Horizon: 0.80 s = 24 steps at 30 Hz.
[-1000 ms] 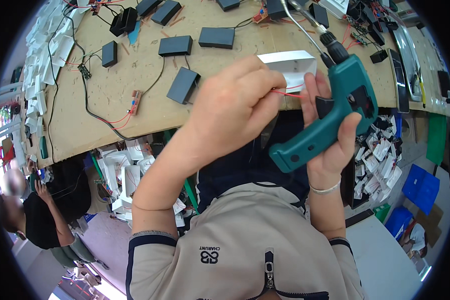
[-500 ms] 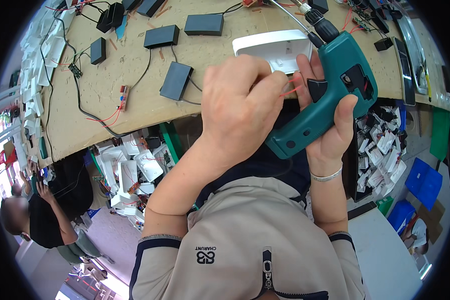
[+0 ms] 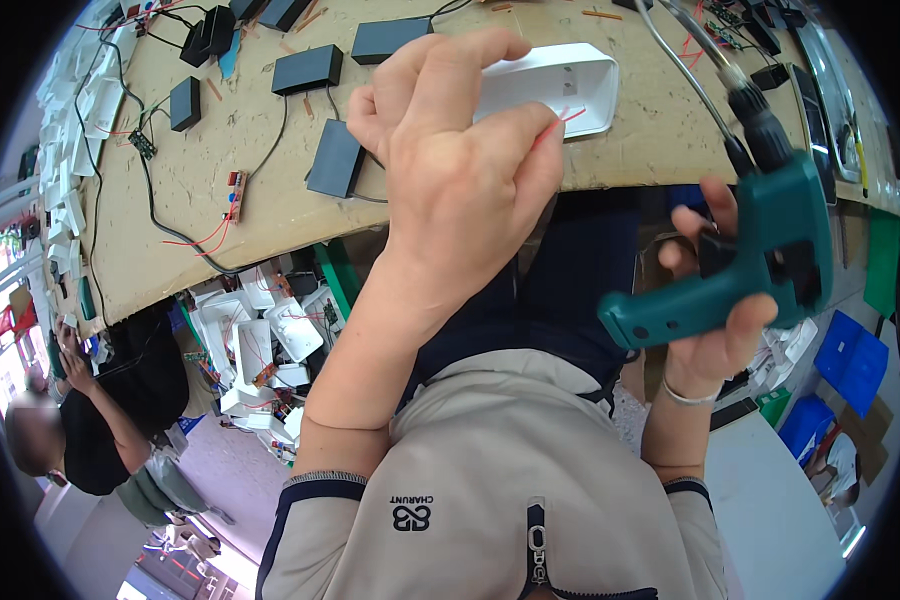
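Note:
My left hand (image 3: 460, 165) is raised over the bench edge, its fingers closed on a white plastic housing (image 3: 560, 85) with a thin red wire (image 3: 558, 125) trailing past the thumb. My right hand (image 3: 715, 300) grips the handle of a teal electric screwdriver (image 3: 760, 250), held away to the right of the housing with its black nose and cable pointing up toward the bench. The two hands are apart.
The cardboard-topped bench (image 3: 210, 190) carries several black boxes (image 3: 335, 160), small circuit boards with red wires and black cables. A bin of white housings (image 3: 260, 345) sits below it. Another person (image 3: 100, 420) crouches at lower left. Blue crates (image 3: 850, 360) stand at the right.
The screwdriver has moved away from the white housing, down and to the right. My left hand keeps the housing and has risen closer to the camera.

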Each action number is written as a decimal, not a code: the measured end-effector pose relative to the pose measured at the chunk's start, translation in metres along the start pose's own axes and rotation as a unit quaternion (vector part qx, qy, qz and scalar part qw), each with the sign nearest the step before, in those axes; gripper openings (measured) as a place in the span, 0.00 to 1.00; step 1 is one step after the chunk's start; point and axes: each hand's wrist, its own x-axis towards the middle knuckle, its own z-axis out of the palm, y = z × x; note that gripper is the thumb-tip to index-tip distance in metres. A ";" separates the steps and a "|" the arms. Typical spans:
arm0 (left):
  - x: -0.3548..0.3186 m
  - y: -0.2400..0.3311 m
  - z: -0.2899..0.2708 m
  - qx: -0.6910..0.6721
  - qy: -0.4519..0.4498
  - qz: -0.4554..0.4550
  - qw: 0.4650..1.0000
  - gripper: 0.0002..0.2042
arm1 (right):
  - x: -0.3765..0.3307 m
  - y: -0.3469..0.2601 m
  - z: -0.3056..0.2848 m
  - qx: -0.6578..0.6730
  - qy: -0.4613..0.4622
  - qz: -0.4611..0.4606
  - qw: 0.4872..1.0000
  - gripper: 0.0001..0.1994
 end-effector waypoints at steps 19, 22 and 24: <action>0.026 -0.034 0.074 -0.187 0.380 0.267 0.866 0.05 | -0.042 -0.017 -0.023 -0.165 0.008 0.049 0.985 0.38; 0.027 -0.035 0.074 -0.184 0.376 0.266 0.868 0.05 | -0.040 -0.019 -0.021 -0.174 0.009 0.061 0.983 0.38; 0.023 -0.033 0.069 -0.169 0.352 0.255 0.885 0.05 | -0.039 -0.021 -0.019 -0.177 0.012 0.069 0.982 0.38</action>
